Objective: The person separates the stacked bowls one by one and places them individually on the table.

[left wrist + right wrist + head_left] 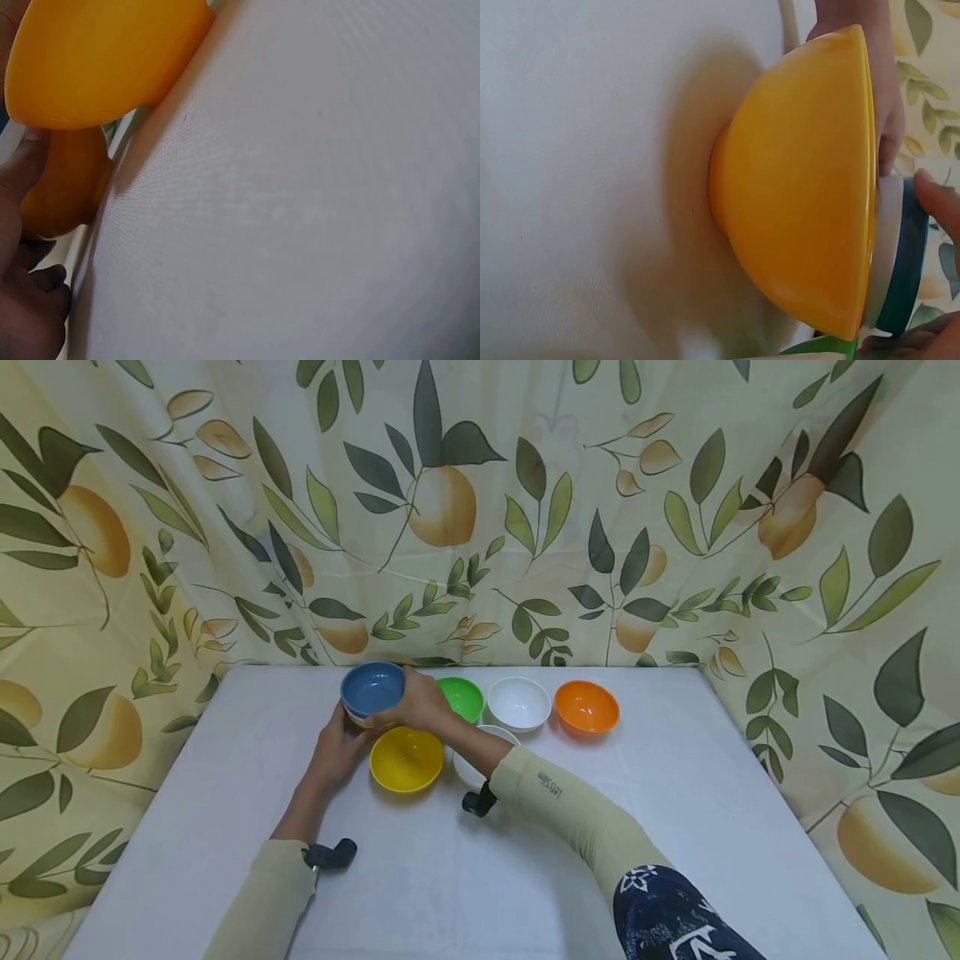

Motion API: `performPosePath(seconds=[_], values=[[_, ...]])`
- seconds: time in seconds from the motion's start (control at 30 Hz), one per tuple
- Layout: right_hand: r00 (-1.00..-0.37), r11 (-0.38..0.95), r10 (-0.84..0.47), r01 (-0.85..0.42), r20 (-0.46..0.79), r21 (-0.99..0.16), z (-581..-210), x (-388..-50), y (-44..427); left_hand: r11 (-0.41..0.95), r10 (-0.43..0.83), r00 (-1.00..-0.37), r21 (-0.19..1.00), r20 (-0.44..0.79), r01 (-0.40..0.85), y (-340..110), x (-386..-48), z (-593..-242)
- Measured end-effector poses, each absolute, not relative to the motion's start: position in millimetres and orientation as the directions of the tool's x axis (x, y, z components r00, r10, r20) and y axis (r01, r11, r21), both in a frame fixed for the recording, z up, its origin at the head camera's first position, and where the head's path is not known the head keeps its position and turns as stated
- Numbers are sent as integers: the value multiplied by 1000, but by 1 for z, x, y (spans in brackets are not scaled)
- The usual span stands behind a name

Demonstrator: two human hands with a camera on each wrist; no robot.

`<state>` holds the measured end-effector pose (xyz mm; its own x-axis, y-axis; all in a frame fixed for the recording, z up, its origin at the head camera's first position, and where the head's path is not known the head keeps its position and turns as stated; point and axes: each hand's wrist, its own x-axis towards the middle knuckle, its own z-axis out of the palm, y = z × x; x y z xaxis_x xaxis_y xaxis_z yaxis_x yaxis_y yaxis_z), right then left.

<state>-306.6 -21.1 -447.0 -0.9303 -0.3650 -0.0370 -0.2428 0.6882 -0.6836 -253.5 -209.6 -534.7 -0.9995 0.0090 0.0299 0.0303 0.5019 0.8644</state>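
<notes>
A blue bowl (372,688) sits on top of a stack at the back left of the table, with a white bowl (886,247) just under its rim. The lowest bowl of the stack, orange-yellow (71,180), shows in the left wrist view. My left hand (339,750) holds this lower bowl from the near left side, thumb against its wall. From the right, my right hand (422,700) grips the blue bowl's rim. A separate yellow bowl (407,760) stands just in front of the stack and hides part of it in the right wrist view.
To the right stand a green bowl (461,697), a white bowl (519,704) and an orange bowl (587,707). Another white bowl (468,770) is partly hidden under my right forearm. A white cloth covers the table (450,877); a fruit-patterned curtain (480,593) hangs behind.
</notes>
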Motion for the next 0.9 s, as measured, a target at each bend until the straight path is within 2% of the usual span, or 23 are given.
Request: performPosePath(seconds=[0.33, 0.9], values=[[-933, 656, -361, -252, -2, -712, -452, -310, -21, 468, 1, -1000, 883, 22, 20, -207, -253, -534], [-937, 614, -340, -283, 77, -737, -452, -307, -20, 493, 9, -999, 869, 35, 35, -208, -252, -533]])
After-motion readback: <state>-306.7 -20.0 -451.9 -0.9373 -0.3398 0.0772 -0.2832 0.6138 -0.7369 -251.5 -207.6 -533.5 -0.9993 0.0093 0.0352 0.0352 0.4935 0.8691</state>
